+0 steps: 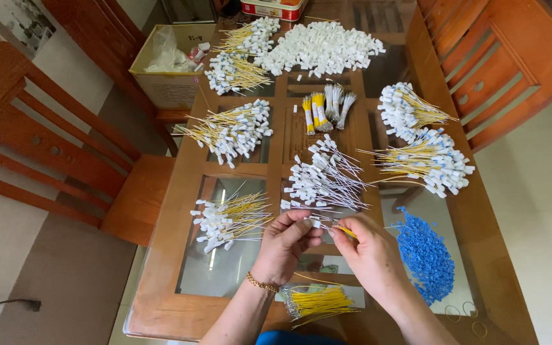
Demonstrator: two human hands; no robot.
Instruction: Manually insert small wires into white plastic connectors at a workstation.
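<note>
A person sits at a wooden table (276,172) with glass panels, seen from above, both bare hands meeting low in the middle of the frame. The left hand (285,246), with a gold bracelet (262,283) at the wrist, has its fingers curled in and its fingertips pressed onto a small white connector (316,223). The right hand (372,252) pinches a thin yellow wire (346,232) between thumb and forefinger, the wire's end touching that connector. The piece sits between the two hands, lifted just above the table surface.

Just above the hands lies a heap of white wires with white connectors (324,179). To the left of the hands is a bundle of yellow wires with white connectors (228,220); similar bundles lie in the upper left (231,131) and at the right (426,160). A loose sheaf of bare yellow wires (317,301) rests at the bottom centre, just below the wrists. A pile of small blue plastic pieces (424,255) sits to the right of the right hand. A large mound of loose white connectors (321,48) fills the top centre. Small tied bundles of yellow and white wires (326,108) lie in the middle. A cardboard box (167,64) stands on a chair at upper left, and wooden chairs (52,147) flank the table.
</note>
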